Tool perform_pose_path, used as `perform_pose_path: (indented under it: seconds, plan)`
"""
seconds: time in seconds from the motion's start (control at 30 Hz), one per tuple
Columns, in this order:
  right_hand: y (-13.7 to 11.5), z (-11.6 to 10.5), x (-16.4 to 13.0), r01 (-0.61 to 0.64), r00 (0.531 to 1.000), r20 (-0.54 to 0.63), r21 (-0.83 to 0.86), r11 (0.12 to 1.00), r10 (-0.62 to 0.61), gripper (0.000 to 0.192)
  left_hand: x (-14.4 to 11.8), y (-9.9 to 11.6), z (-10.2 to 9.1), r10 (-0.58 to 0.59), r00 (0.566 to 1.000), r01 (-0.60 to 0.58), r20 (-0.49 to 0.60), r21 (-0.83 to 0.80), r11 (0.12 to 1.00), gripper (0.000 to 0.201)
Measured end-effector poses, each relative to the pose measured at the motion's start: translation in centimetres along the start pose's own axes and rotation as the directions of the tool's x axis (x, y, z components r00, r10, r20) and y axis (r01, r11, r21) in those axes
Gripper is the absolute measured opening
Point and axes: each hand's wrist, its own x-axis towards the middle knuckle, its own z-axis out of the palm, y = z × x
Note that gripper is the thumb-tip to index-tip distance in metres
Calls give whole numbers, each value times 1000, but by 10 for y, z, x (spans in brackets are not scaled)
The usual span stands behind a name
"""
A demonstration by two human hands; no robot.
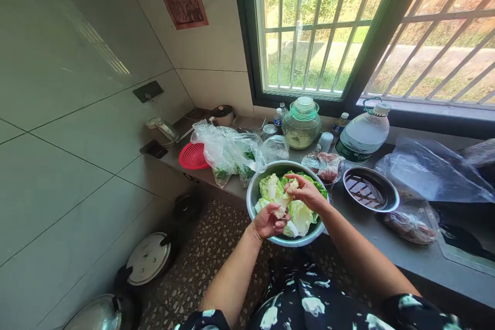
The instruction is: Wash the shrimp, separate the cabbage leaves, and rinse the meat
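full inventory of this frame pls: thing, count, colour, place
metal bowl: 1, silver, counter edge, under both hands
cabbage leaves: several, green-white, in that bowl
cabbage piece: 1, pale, in the left hand
dark bowl: 1, right of the metal bowl
plastic bags: clear, greens inside, behind the bowl
strainer: 1, red, counter's left end
glass jar: 1, green lid, by the window
water jug: 1, clear, white cap
pot lids: 2, metal, floor
left hand: grips the cabbage piece
right hand: pinches a leaf over the bowl
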Motion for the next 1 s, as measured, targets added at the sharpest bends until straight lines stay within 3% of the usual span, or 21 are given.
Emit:
perform_pose_path:
  seconds: [0.07,0.1,0.17,0.2,0.27,0.37,0.47,0.6,0.67,0.8,1.0]
  plan:
    - [1,1,2,-18,991,-133,-104,994,4,51,2,0,5,162,957,-80,-240,318,945,45]
    - [3,2,3,-13,978,-209,-170,985,-23,48,4,-1,7,292,896,-90,-334,507,857,49]
    - [8,5,5,5,949,-300,-303,953,-100,46,7,-5,10,523,762,6,-381,812,583,48]
    - [10,6,5,16,941,-309,-366,930,-138,47,9,-7,10,592,722,80,-357,894,441,42]
    - [12,8,4,47,945,-263,-479,877,-194,49,12,-12,10,645,698,201,-311,950,241,24]
    - [8,6,4,29,980,-149,-548,836,-132,43,15,-18,6,641,713,266,-284,956,128,11]
    - [4,2,5,-103,991,-119,-424,900,57,34,14,-19,5,658,715,259,-235,964,63,15]
    - [5,-3,6,-209,972,-154,-219,953,178,39,13,-20,5,713,681,211,-168,977,29,19]
    - [6,-5,4,-239,964,-159,-175,955,212,38,13,-21,4,746,644,170,-167,983,72,22]
    - [7,-4,-1,-248,954,-194,-86,965,228,35,18,-24,1,788,566,80,-241,968,239,23]
    - [25,14,-10,-260,935,-243,24,965,258,72,22,-28,0,794,549,52,-262,959,280,25]
